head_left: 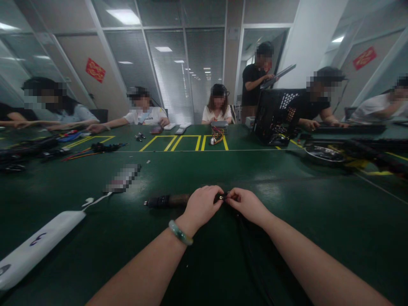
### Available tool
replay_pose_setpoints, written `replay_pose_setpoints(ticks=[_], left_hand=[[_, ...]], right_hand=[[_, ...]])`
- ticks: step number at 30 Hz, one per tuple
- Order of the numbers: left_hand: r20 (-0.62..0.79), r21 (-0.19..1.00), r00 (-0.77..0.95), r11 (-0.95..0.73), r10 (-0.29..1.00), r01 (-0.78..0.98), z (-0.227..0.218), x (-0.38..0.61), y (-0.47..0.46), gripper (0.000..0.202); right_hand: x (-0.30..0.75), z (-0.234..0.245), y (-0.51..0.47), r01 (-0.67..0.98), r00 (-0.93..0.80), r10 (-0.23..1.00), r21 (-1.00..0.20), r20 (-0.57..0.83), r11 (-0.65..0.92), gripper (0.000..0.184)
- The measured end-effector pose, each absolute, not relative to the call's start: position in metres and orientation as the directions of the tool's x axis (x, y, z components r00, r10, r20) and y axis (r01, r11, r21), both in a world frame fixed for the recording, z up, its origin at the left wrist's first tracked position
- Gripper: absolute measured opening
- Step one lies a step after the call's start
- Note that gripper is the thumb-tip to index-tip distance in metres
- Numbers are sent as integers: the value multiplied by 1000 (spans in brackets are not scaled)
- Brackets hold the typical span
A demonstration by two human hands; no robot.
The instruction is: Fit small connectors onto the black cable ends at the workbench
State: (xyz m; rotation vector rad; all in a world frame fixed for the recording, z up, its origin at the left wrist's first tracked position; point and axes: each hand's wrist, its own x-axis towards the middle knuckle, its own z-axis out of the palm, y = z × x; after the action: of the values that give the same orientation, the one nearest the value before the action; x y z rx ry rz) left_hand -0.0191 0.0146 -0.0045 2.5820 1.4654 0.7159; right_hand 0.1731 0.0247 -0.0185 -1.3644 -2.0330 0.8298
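Note:
A dark electric screwdriver [170,201] lies across the green table, its metal tip pointing left. My left hand [201,207], with a green bangle at the wrist, is closed around the tool's rear end. Just beside those fingers shows a small gold-coloured connector [221,197]. Opposite it, my right hand [247,205] pinches the end of a black cable [246,244], which runs down toward the table's near edge. The fingertips of both hands almost meet. How far the cable's end and the connector are joined is hidden by my fingers.
At left lie a long white device [47,238] marked 3 and a blurred phone-like object [123,178] with a white cord. Cables [98,148], a black computer case [274,117] and a round metal dish [325,153] lie farther off. Several people sit across the table [178,168].

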Motion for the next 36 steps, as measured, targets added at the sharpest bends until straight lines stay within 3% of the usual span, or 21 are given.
replay_pose_setpoints(ticks=[7,18,27,31,36], left_hand=[[372,308,439,-555,818,772,-8,-21,15,10],[377,317,453,-572,808,756,-5,-22,13,10],[338,323,462,-563,820,761,-2,-19,13,13],[358,322,414,-527,837,786,-3,-19,13,25],[356,309,438,-546,826,779,-3,-20,11,12]], right_hand=[[175,-17,24,598,-326,941,-751,91,280,12],[177,-7,20,583,-329,943,-774,51,245,12],[175,-11,20,572,-335,939,-775,80,270,12],[176,-12,21,549,-323,943,-795,81,257,12],[175,-15,22,544,-368,926,-786,90,292,13]])
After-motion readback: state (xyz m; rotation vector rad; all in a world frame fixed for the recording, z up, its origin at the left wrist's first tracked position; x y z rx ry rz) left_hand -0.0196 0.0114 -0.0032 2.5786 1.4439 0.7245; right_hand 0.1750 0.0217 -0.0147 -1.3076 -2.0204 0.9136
